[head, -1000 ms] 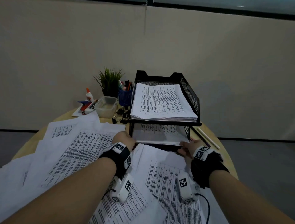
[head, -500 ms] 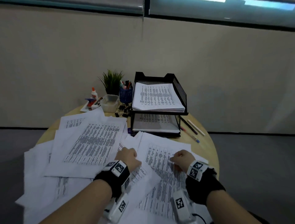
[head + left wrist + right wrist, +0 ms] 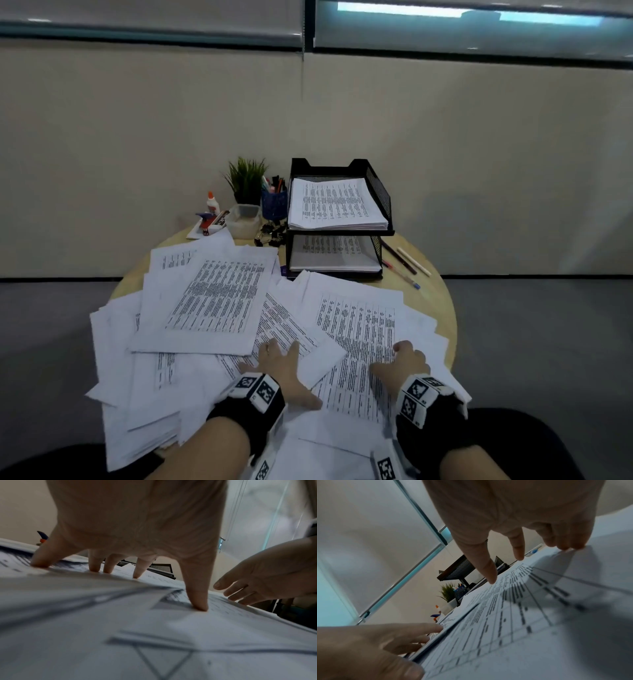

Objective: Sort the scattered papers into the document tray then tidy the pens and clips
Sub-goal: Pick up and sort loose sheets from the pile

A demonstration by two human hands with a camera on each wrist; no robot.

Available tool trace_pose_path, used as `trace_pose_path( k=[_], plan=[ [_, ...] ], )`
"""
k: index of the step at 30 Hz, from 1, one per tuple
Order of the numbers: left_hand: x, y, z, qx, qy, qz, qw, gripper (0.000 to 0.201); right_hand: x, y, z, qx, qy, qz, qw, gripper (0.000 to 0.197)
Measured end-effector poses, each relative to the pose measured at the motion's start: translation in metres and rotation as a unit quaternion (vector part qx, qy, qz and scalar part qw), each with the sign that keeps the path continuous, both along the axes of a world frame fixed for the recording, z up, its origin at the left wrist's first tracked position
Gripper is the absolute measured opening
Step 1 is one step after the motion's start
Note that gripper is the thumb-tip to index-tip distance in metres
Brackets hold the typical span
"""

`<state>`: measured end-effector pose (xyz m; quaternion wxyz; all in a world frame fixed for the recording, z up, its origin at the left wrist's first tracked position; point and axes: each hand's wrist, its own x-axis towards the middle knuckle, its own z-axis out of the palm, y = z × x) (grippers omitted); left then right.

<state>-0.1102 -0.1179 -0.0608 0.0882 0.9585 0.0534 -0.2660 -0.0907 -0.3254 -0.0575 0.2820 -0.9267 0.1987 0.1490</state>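
Loosely overlapping printed papers, left hand fingers spread pressing, right hand fingers wide.

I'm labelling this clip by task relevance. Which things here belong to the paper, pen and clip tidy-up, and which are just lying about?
Job:
scattered papers
document tray
loose pens
binder clips
pen cup

Lying about:
plant
glue bottle
plastic tub
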Motion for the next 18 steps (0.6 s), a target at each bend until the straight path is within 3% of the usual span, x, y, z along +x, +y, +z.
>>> trace_pose_path(
  k=[5, 8, 11, 13, 15, 18],
  plan=[
    [-0.007, -0.004, -0.011, -0.013, -0.043, 0.015, 0.999, 0.093, -0.015, -0.010, 0.009, 0.144, -0.041, -0.063, 0.987, 0.074],
    [-0.006, 0.001, -0.011, -0.056, -0.079, 0.014, 0.995, 0.067, -0.014, -0.018, 0.012, 0.241, -0.035, -0.111, 0.963, 0.074],
    [-0.005, 0.008, -0.009, -0.118, -0.126, 0.054, 0.983, 0.036, -0.013, -0.020, 0.008, 0.239, -0.020, -0.075, 0.968, 0.060],
    [-0.006, 0.009, -0.004, -0.186, -0.149, 0.115, 0.964, 0.031, -0.012, -0.020, 0.004, 0.222, -0.006, -0.026, 0.975, 0.044],
    [-0.009, 0.005, 0.006, -0.292, -0.156, 0.169, 0.928, 0.031, -0.010, -0.019, 0.007, 0.208, -0.019, 0.025, 0.978, 0.017],
    [-0.013, -0.010, 0.020, -0.432, -0.167, 0.200, 0.863, 0.032, -0.006, -0.023, 0.008, 0.219, -0.066, 0.040, 0.973, 0.014]
  ],
)
